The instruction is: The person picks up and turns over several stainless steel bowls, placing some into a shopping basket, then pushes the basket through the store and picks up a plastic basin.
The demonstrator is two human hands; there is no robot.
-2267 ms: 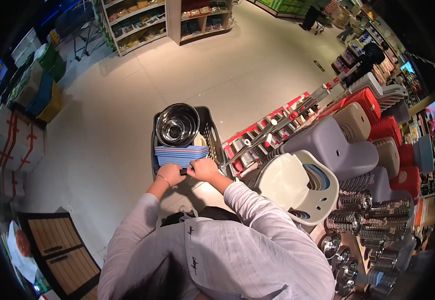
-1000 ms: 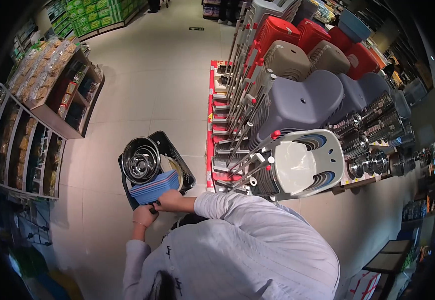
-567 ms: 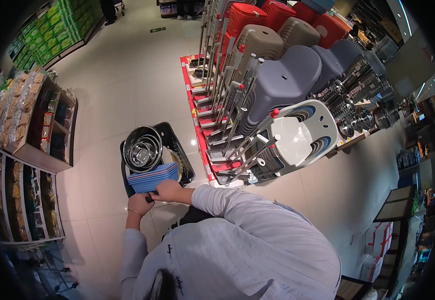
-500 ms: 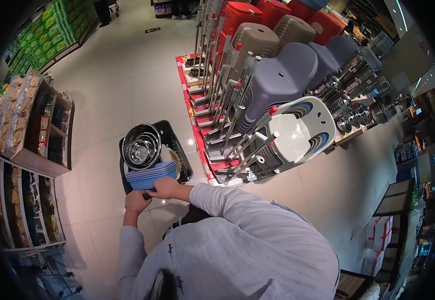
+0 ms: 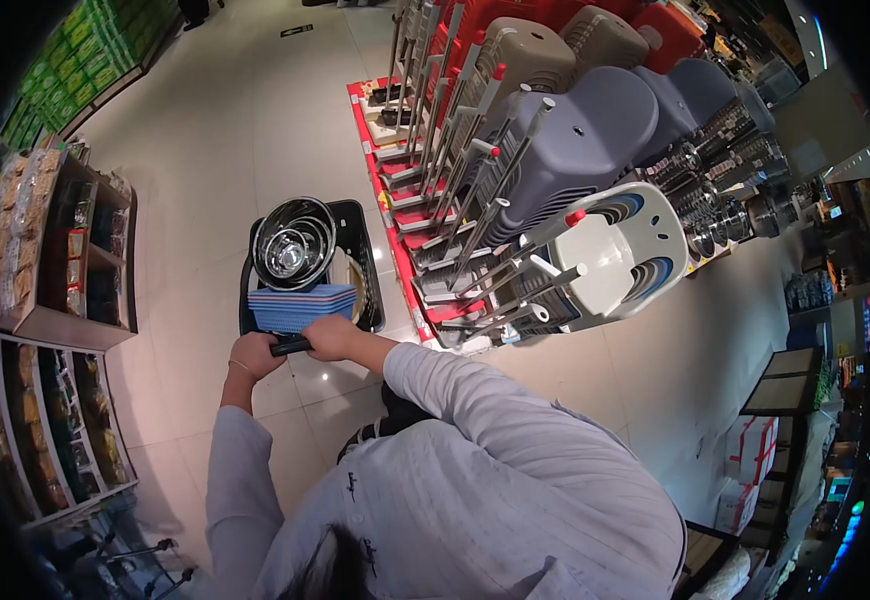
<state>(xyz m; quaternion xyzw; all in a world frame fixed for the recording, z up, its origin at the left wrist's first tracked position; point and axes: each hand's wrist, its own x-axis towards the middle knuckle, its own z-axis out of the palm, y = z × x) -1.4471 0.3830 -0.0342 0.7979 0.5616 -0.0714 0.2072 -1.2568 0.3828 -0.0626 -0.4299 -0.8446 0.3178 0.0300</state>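
My left hand [image 5: 256, 356] and my right hand [image 5: 330, 338] are both closed around a black handle [image 5: 290, 346], side by side with a short gap between them. The handle belongs to a black shopping basket [image 5: 368, 290] that stands beyond my hands on the floor. Nested shiny metal bowls [image 5: 295, 242] fill the far left of the basket. Nearer to me in it lies a stack of blue striped items [image 5: 300, 307], whose kind I cannot make out. Something beige shows partly at the right side of the basket.
To the right, mop-like metal poles [image 5: 445, 170] stand on a red-edged platform [image 5: 379, 180], beside stacked grey stools [image 5: 575, 140] and white seats [image 5: 605, 260]. Shelves of packaged goods [image 5: 50, 250] line the left. White boxes [image 5: 750, 450] sit at the lower right.
My hands have moved slightly apart on the handle, the left one shifting left and up in view. The basket appears higher, and the stools and poles have shifted a little up and right.
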